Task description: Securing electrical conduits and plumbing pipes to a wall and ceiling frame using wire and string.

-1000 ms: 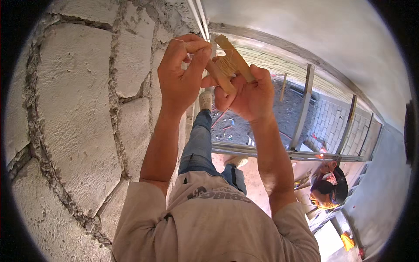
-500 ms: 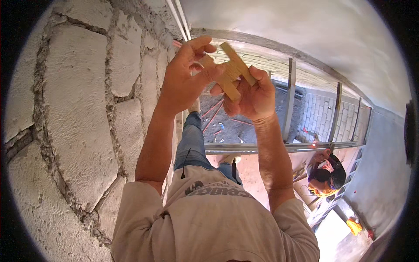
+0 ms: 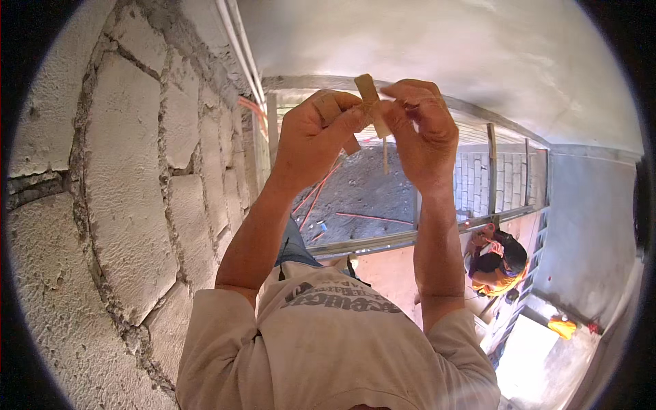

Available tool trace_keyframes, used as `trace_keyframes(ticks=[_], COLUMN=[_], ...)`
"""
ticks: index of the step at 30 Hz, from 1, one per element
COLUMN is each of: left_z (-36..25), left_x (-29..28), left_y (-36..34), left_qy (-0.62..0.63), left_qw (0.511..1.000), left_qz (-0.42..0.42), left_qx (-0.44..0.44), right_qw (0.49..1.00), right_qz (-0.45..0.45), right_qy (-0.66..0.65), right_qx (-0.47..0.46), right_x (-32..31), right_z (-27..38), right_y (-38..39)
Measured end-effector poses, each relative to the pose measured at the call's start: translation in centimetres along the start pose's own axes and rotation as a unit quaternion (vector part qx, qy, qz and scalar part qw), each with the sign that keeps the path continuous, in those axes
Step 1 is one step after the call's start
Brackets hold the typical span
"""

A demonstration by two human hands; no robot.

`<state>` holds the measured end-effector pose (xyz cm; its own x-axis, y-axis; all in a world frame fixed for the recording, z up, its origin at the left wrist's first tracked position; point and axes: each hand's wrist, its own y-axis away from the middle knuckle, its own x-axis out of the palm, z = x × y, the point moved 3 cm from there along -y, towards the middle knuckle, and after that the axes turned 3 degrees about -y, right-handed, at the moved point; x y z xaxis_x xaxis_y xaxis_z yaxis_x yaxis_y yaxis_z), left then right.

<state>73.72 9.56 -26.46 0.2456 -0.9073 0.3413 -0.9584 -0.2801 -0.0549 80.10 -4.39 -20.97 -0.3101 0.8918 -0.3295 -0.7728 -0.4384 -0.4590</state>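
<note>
Raised in front of me, my left hand (image 3: 309,142) grips a small H-shaped wooden piece (image 3: 367,89) between thumb and fingers. One bar of it stands out past the thumb; the other is partly covered by the fingers. My right hand (image 3: 429,140) is close at its right side, fingers curled and thumb against them beside the bar. Whatever the right fingers pinch is too small or blurred to make out. A thin pale strip (image 3: 385,156) shows just below the wooden piece.
A rough block wall (image 3: 130,184) rises close on my left, with white pipes (image 3: 239,44) above. Ahead is a metal frame with an upright post (image 3: 491,167) and a rail (image 3: 369,242). Another person (image 3: 502,260) crouches at lower right, near a yellow item (image 3: 562,328).
The wooden piece has turned so its bars stand more edge-on. My right hand has let go of its right end and moved up and right. My view has shifted slightly.
</note>
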Motion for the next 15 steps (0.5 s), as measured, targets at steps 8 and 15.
trace_keyframes(ticks=[8, 15], left_z=[-2.5, -2.3], left_x=[1.8, 2.5], left_y=[-0.3, -0.2], left_qy=[0.061, 0.023], left_qw=[0.998, 0.996], left_qz=[0.002, 0.041], left_qx=[0.033, 0.073], right_qw=[0.993, 0.997], right_qz=[-0.027, -0.058], right_qy=[-0.097, -0.034], right_qx=[0.064, 0.027], right_x=[-1.8, -2.0], right_z=[0.8, 1.3], right_y=[0.6, 0.1])
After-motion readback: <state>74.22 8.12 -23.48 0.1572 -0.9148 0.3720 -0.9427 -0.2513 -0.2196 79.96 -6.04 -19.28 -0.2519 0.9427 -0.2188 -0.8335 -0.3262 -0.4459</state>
